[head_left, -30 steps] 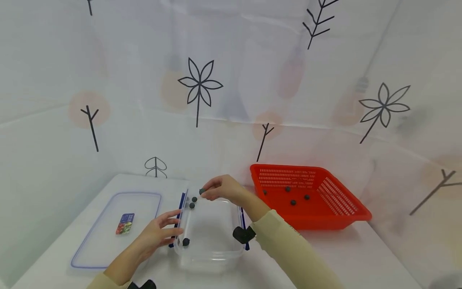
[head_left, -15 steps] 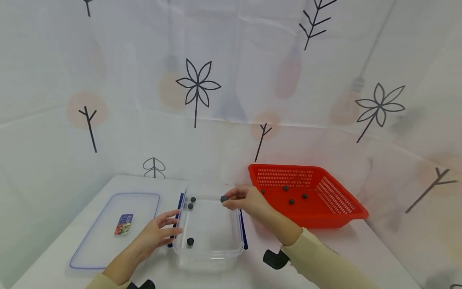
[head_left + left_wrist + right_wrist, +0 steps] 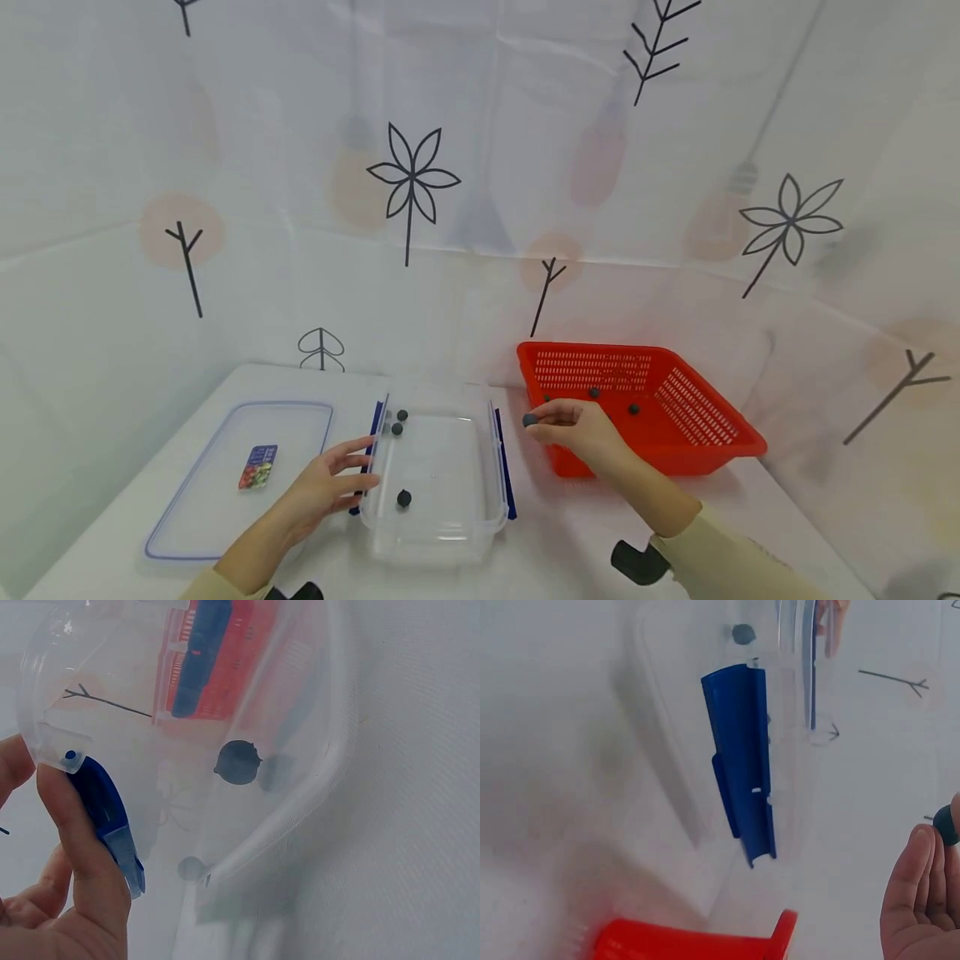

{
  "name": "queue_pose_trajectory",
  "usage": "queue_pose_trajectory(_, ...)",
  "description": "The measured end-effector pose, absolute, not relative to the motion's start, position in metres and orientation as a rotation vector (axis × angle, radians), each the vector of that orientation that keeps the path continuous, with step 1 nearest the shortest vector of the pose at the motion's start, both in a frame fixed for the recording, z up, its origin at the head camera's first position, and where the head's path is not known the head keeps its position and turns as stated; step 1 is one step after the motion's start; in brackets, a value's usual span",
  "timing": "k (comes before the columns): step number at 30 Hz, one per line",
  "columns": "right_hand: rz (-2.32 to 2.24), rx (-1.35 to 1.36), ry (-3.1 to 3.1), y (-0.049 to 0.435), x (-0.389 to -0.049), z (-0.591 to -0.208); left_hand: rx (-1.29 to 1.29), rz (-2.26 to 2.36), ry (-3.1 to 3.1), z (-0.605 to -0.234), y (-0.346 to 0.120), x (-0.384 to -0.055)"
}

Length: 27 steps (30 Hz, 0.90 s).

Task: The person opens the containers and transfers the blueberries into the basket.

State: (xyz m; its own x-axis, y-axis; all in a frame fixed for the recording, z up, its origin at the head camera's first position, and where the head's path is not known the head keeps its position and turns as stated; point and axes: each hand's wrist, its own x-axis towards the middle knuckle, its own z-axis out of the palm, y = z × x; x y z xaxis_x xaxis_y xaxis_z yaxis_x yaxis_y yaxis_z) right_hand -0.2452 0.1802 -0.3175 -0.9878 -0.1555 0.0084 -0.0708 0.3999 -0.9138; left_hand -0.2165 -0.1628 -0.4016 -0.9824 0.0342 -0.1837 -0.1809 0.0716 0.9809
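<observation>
My right hand (image 3: 581, 429) pinches a dark blueberry (image 3: 530, 420) between thumb and fingertips, in the space between the clear plastic box and the red basket. The right wrist view also catches this blueberry (image 3: 946, 823) at the fingertips. My left hand (image 3: 322, 483) rests its spread, nearly straight fingers against the left side of the clear box (image 3: 435, 528), beside a blue latch (image 3: 105, 799). Inside the box, a blueberry (image 3: 404, 498) lies near the front and two blueberries (image 3: 397, 429) sit at the far left. The red basket (image 3: 637, 461) contains several more, partly behind my right hand.
A clear lid with a blue rim (image 3: 187, 559) lies flat on the table's left, bearing a colourful label (image 3: 258, 467). Another blue latch (image 3: 506, 467) hangs open along the box's right side. Patterned white cloth (image 3: 465, 317) rises behind the table.
My right hand has carried its blueberry rightward from over the box's far left to beside the red basket. The front blueberry in the box has rolled slightly right. My left hand stays put.
</observation>
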Motion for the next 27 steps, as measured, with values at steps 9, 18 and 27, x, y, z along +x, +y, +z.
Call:
queue_pose_trajectory(9,-1.68,-0.157,2.573,0.227,-0.245,-0.319,-0.114,2.057,2.146,-0.402,-0.163,-0.217)
queue_pose_trajectory(18,-1.679,-0.081,2.621,0.265,-0.25,-0.322,-0.116,2.064,2.13,-0.405,-0.164,-0.219)
queue_pose_trajectory(27,-1.678,0.035,2.642,0.293,-0.269,-0.318,-0.125,2.059,2.141,-0.406,-0.166,-0.219)
